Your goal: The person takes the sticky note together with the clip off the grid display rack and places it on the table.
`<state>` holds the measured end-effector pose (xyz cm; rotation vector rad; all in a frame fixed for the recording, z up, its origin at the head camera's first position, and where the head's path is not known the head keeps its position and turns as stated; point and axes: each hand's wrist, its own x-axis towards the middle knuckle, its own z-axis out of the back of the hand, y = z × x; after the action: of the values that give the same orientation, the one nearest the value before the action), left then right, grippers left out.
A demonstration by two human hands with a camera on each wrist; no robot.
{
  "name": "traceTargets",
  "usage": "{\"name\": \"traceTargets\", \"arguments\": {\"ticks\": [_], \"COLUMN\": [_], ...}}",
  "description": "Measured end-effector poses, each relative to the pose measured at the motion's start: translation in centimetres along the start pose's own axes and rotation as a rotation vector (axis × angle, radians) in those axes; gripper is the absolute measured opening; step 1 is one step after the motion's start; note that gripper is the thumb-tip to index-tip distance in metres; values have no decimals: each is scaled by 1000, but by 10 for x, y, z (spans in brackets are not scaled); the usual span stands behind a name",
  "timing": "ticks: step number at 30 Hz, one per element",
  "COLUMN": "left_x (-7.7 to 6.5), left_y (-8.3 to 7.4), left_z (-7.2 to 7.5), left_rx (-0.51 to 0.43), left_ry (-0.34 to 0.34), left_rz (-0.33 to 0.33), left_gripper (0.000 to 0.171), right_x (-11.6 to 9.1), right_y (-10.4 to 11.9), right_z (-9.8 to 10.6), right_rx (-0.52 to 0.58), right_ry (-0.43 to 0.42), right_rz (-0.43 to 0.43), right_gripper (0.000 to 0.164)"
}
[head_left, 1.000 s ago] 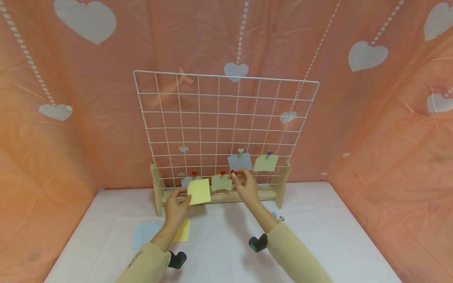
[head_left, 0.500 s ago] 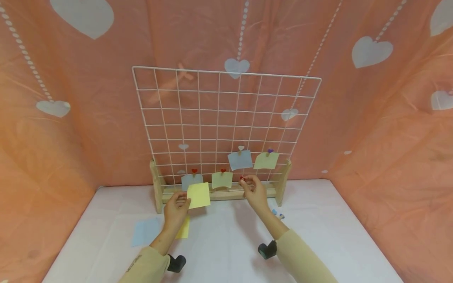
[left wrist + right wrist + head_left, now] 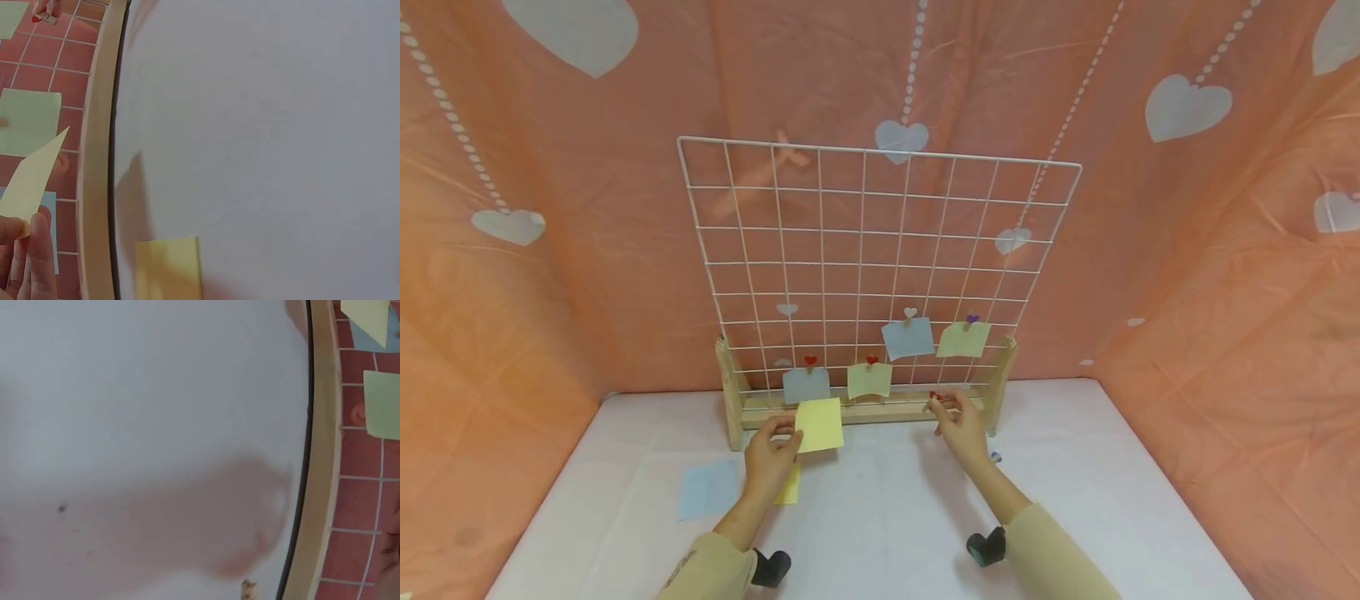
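Observation:
My left hand [image 3: 769, 462] pinches a yellow sticky note [image 3: 820, 425] by its left edge, in front of the wire grid's lower part. The note appears tilted edge-up in the left wrist view. To the right, my right hand [image 3: 964, 433] pinches a small wooden clothespin [image 3: 47, 18] with a red heart, apart from the grid. Clipped low on the white wire grid [image 3: 880, 151] are a blue note [image 3: 806, 387], a pale green note [image 3: 869, 382], another blue note [image 3: 908, 339] and another pale green note [image 3: 963, 341]. Heart clothespins hold them.
The grid stands in a wooden base [image 3: 880, 413] on a white-covered table [image 3: 880, 533]. Blue notes [image 3: 709, 490] and a yellow note [image 3: 787, 486] lie left, partly behind my left arm. A loose clothespin [image 3: 996, 457] lies by my right wrist. Orange heart-patterned cloth surrounds the table.
My right hand has moved right and down, away from the lower green note, with the red-heart clothespin. My left hand has lowered the yellow note slightly, uncovering the lower blue note.

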<state>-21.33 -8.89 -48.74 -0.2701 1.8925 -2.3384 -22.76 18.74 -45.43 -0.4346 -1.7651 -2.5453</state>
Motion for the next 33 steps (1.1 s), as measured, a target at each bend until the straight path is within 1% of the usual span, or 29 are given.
{"name": "traceTargets", "arguments": {"ticks": [3, 5, 7, 13, 17, 24, 27, 33], "left_x": [-4, -7, -9, -13, -16, -21, -23, -26], "left_y": [2, 4, 6, 13, 16, 20, 21, 24], "left_z": [-1, -1, -2, -6, -7, -9, -10, -12], "left_rx": [24, 41, 45, 66, 73, 86, 100, 90], "left_ry": [16, 21, 23, 30, 43, 70, 72, 94], "left_rz": [7, 11, 19, 44, 69, 68, 68, 79], "left_gripper": [24, 24, 24, 22, 23, 23, 24, 25], "right_x": [-7, -10, -11, -10, -13, -18, -19, -20], "right_y": [9, 10, 3, -34, -46, -57, -58, -60], "right_z": [6, 9, 10, 12, 15, 23, 27, 32], "right_rx": [-2, -3, -4, -58, -70, -98, -104, -168], "right_ry": [2, 0, 0, -23, -36, -43, -30, -20], "right_rz": [12, 26, 14, -37, -48, -145, -171, -204], "right_gripper": [21, 19, 18, 21, 21, 19, 20, 21]}}
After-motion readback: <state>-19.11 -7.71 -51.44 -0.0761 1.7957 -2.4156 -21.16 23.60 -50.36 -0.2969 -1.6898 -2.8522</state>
